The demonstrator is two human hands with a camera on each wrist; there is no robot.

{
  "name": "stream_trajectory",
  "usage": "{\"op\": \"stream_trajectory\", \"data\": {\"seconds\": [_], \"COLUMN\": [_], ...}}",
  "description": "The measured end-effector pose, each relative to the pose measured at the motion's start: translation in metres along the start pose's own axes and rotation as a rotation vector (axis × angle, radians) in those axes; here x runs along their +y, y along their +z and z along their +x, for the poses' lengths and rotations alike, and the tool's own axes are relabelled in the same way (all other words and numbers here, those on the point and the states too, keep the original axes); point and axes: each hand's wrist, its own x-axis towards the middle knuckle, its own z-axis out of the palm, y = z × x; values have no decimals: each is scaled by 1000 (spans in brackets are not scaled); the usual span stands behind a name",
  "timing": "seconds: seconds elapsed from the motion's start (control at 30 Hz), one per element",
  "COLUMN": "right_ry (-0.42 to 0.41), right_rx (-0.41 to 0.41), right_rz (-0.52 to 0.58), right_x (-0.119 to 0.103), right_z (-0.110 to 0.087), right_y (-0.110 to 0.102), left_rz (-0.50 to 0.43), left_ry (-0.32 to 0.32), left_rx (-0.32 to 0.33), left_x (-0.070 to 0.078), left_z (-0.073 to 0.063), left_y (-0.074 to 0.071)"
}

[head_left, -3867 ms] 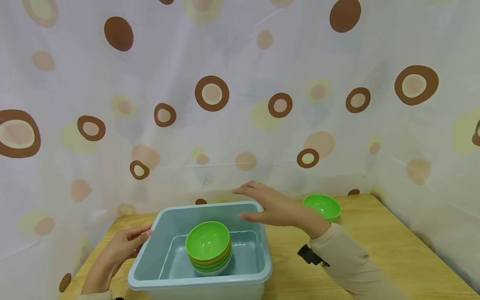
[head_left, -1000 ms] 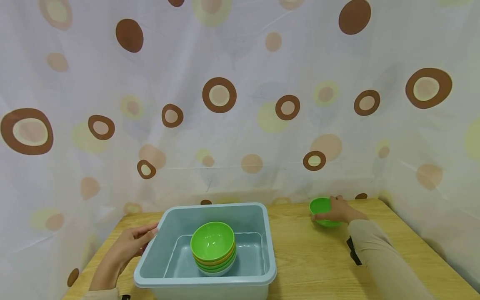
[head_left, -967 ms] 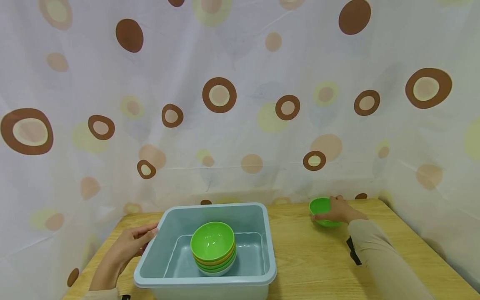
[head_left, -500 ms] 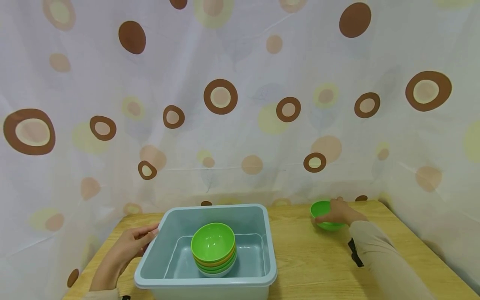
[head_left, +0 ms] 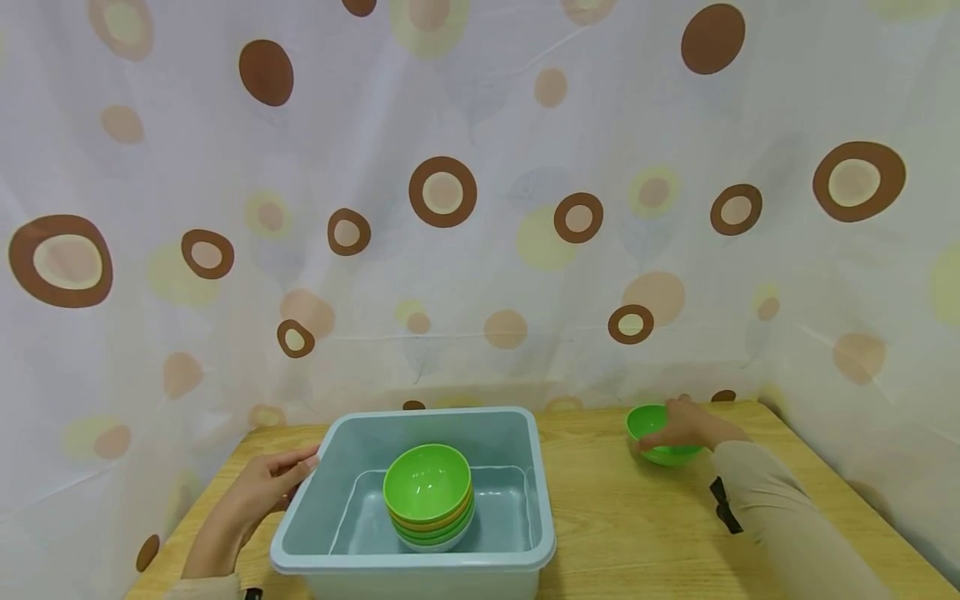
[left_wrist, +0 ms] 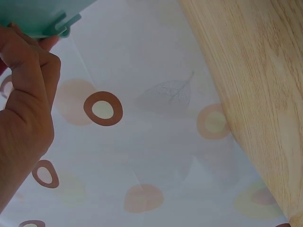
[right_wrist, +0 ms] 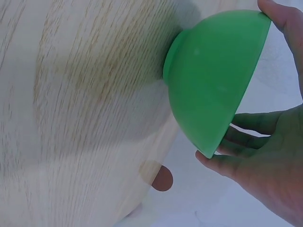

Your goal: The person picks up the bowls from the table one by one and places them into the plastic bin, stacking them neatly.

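Observation:
In the head view, my right hand (head_left: 686,423) spans a green bowl (head_left: 645,419) at the back right of the table. The right wrist view shows the thumb and fingers gripping opposite sides of the bowl's rim, its foot close to the wood. My left hand (head_left: 258,487) holds the left rim of a light blue plastic basin (head_left: 412,562); in the left wrist view, fingers curl at the basin's edge (left_wrist: 47,19). Inside the basin stands a stack of several nested bowls (head_left: 426,487), a green one on top, with yellow, green and whitish edges below.
The wooden table (head_left: 600,517) extends right of the basin. Behind it and along both sides hangs a pale curtain (head_left: 480,267) printed with brown and beige circles.
From over the basin's right rim, my right hand has moved right to the green bowl and taken hold of its rim. Lately, bowl and hand shift slightly rightward and nearer. The left hand stays put.

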Motion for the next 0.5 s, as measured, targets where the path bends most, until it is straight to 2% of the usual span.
{"op": "stream_trajectory", "data": {"seconds": [0.3, 0.5], "right_ry": [-38, -93], "right_rx": [0, 20], "right_rz": [-2, 3], "right_x": [-6, -15], "right_z": [-5, -6], "right_y": [-7, -12], "left_rz": [5, 5], "left_ry": [-2, -1], "left_rx": [4, 5], "left_x": [2, 3], "left_z": [-2, -2], "left_y": [1, 2]}}
